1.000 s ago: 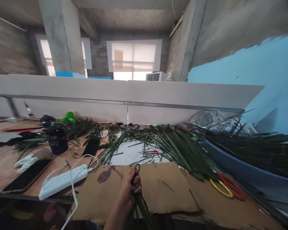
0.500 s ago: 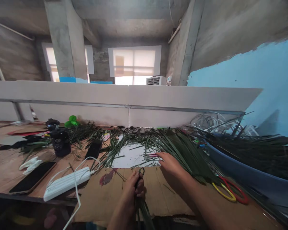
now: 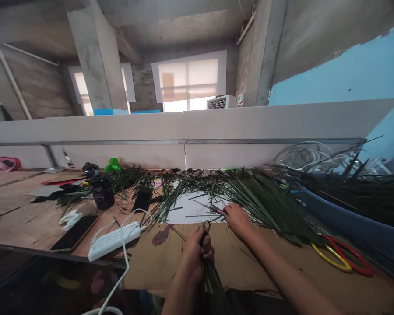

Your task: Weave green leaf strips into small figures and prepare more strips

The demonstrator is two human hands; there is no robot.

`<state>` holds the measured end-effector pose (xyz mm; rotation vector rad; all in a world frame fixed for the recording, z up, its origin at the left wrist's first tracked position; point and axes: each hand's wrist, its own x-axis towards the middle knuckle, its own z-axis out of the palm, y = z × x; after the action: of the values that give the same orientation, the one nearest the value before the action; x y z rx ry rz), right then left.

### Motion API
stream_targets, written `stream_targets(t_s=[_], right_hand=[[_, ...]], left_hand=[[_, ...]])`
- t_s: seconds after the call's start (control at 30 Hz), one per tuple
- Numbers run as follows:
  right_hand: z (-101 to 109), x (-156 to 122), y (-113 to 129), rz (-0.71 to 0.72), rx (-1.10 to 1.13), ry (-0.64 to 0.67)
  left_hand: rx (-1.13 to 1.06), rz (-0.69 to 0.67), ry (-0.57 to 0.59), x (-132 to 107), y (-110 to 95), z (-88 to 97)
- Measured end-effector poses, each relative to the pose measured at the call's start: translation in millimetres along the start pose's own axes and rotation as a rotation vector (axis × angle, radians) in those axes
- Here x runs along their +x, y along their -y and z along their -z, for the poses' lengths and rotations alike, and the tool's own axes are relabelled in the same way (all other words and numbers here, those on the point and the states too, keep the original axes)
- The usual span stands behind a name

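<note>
My left hand [image 3: 197, 249] is closed around a bundle of long green leaf strips [image 3: 213, 280] above the cardboard sheet [image 3: 246, 267]. A small dark loop [image 3: 206, 224] sticks up from the top of that fist, and the strips hang toward me. My right hand [image 3: 238, 220] is at the far edge of the cardboard, fingers closed on the near end of a slim pink tool [image 3: 219, 210]; its exact kind is too small to make out. Cut leaf pieces lie around it on a white sheet [image 3: 180, 212].
To the right lie a large pleated palm leaf [image 3: 272, 205], scissors with yellow and red handles [image 3: 344, 258] and a blue tub [image 3: 357, 223] of dark leaves. On the left are a white power strip [image 3: 114, 240], phones [image 3: 75, 234] and a dark bottle [image 3: 101, 192].
My right fingers have gone from reaching at the pink tool to closing on it, and the tool has tilted. The view has swung slightly left; my left hand keeps its grip.
</note>
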<state>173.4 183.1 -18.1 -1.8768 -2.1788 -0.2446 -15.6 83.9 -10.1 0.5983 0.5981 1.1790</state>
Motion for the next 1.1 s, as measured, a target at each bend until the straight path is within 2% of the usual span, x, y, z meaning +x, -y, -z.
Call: stream_targets(t_s=[0.23,0.4,0.47,0.57,0.7,0.83,0.97,1.1], right_hand=[[1.6,-15.8,2.6,-0.064,0.148,-0.072],[7.1,-14.2,1.3,-0.239,0.414,-0.204],[10.0,-10.2,-4.2,-0.315,0.581,-0.250],[14.9,-4.8,-13.1,-0.412,0.911,-0.269],[23.0,-10.0,-13.0,-0.401,1.422,-0.186],[31.4,-26.9,-1.5,-0.319,1.810,-0.100],[36.0,-36.1,7.1,-0.300,2.008,-0.019],[36.4,-40.2,11.6,-0.282,2.060,0.101]], left_hand=[[0.083,-0.014,0.035,3.9,-9.8,-23.6],[0.151,-0.052,0.130,29.4,-27.0,-43.4],[0.175,-0.055,0.147,45.1,-29.9,-42.8],[0.208,-0.049,0.141,66.5,-26.8,-29.8],[0.239,-0.069,0.102,80.5,-14.2,-5.9],[0.264,-0.098,0.101,80.4,-6.0,3.2],[0.276,-0.128,0.107,77.9,-6.6,1.7],[0.275,-0.174,0.098,79.0,-9.8,1.7]])
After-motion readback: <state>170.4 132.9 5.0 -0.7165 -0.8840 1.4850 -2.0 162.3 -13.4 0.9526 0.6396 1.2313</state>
